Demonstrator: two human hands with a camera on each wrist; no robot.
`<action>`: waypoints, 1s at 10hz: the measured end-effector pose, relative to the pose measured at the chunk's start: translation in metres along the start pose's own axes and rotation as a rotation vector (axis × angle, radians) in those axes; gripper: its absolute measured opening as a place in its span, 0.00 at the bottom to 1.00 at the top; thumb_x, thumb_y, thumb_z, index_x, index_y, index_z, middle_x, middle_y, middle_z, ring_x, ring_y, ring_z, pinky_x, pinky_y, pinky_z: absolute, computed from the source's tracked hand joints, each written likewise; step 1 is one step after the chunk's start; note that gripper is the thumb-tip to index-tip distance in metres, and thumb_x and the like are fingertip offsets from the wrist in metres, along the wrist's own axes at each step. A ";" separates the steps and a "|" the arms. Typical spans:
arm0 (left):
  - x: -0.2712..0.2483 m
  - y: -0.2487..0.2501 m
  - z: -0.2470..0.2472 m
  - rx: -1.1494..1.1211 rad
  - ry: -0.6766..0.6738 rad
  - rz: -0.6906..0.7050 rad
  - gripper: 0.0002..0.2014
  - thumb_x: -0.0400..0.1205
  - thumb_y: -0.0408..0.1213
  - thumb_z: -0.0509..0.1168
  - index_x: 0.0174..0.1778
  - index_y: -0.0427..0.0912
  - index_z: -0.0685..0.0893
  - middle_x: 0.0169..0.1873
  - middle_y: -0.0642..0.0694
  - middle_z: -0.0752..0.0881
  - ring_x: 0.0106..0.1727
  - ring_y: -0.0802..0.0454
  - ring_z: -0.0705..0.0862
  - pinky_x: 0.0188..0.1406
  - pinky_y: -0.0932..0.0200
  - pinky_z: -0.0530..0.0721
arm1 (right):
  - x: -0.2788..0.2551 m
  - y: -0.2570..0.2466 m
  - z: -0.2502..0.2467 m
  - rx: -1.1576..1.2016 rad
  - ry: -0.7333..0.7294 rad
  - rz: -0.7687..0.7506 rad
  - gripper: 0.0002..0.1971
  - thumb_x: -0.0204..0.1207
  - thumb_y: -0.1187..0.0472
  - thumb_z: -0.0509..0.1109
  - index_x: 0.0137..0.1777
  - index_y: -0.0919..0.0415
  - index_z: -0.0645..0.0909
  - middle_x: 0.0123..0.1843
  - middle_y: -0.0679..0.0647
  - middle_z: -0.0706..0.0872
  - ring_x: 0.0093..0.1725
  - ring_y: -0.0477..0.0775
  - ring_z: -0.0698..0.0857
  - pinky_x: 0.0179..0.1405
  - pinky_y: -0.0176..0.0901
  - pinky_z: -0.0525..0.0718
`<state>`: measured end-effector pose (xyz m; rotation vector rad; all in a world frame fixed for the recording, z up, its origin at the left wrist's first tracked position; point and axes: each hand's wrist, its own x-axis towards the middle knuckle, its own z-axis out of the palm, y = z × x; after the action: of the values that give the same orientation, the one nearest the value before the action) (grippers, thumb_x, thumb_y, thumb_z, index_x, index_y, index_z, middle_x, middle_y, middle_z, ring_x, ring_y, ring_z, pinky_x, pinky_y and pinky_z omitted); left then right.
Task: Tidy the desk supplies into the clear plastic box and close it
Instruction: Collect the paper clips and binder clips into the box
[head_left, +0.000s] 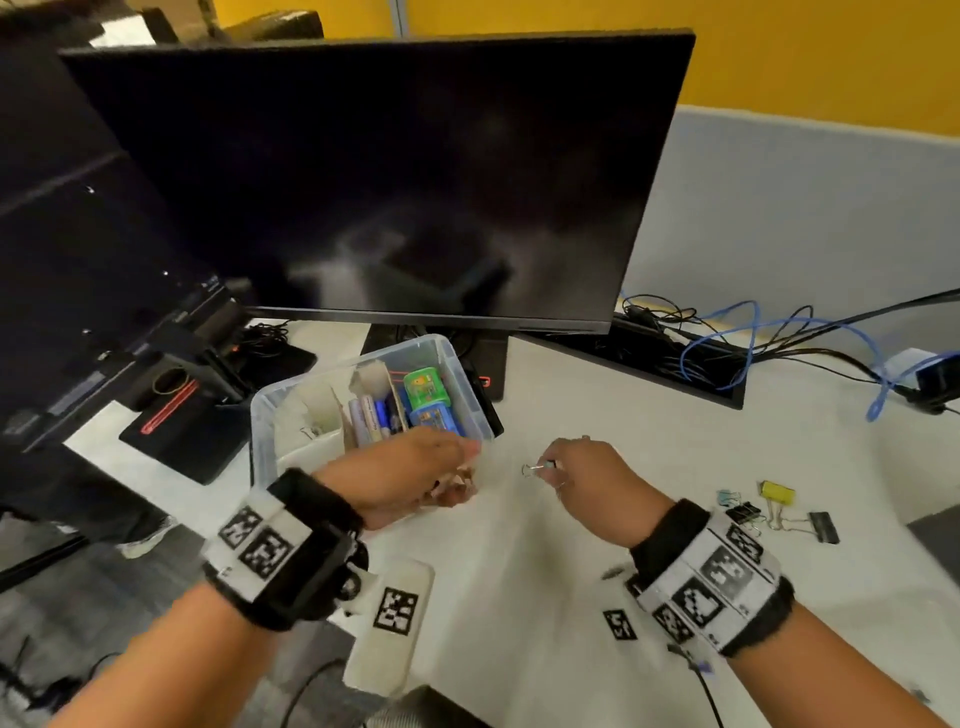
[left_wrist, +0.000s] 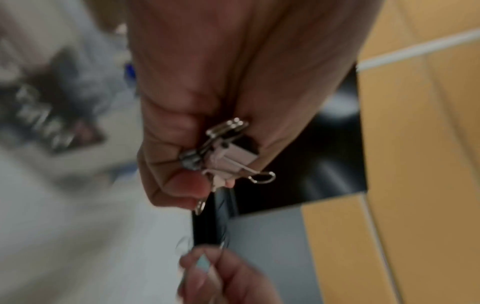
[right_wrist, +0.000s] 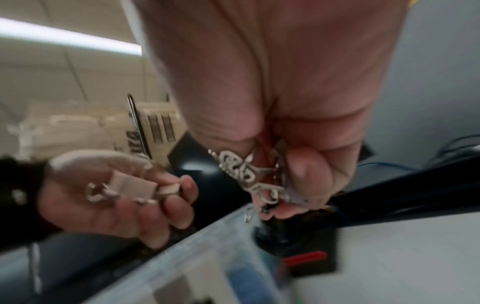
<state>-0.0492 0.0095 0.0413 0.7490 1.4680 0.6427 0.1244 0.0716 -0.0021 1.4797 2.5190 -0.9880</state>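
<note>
Fingers (left_wrist: 179, 183) of left hand (head_left: 410, 478) curled round white clip (left_wrist: 233, 158); right hand (head_left: 587, 475) pinching another clip (head_left: 532, 470). Mid-gathering. Next, probably: drop both into box (head_left: 270, 415), then fetch remaining clips (head_left: 779, 506).

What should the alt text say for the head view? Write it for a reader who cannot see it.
Two hands work over a white desk: the left hand holds binder clips at the open clear plastic box of pens and supplies, while the right hand pinches a small clip. More binder clips lie to the right, and a dark monitor stands behind.
</note>
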 end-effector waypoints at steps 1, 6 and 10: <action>-0.009 0.009 -0.072 0.132 0.328 0.119 0.13 0.87 0.32 0.53 0.40 0.39 0.80 0.34 0.45 0.79 0.34 0.53 0.79 0.38 0.60 0.81 | 0.005 -0.063 -0.006 -0.004 0.019 -0.166 0.13 0.82 0.68 0.56 0.63 0.71 0.77 0.62 0.66 0.83 0.63 0.63 0.79 0.51 0.40 0.64; 0.048 -0.006 -0.180 0.423 0.509 -0.013 0.10 0.80 0.34 0.60 0.41 0.30 0.81 0.39 0.33 0.83 0.38 0.37 0.86 0.41 0.48 0.88 | 0.124 -0.205 0.048 0.272 -0.042 -0.032 0.13 0.83 0.65 0.54 0.56 0.72 0.78 0.56 0.68 0.83 0.60 0.65 0.81 0.59 0.50 0.78; 0.024 -0.001 -0.179 0.442 0.338 0.142 0.10 0.84 0.35 0.56 0.45 0.36 0.81 0.44 0.38 0.83 0.46 0.44 0.81 0.58 0.45 0.84 | 0.082 -0.171 0.039 0.321 0.110 -0.111 0.10 0.75 0.71 0.63 0.45 0.72 0.87 0.43 0.63 0.89 0.44 0.49 0.85 0.44 0.37 0.81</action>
<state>-0.2278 0.0373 0.0325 1.1343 1.9129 0.5759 -0.0672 0.0558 0.0220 1.5192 2.6406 -1.4241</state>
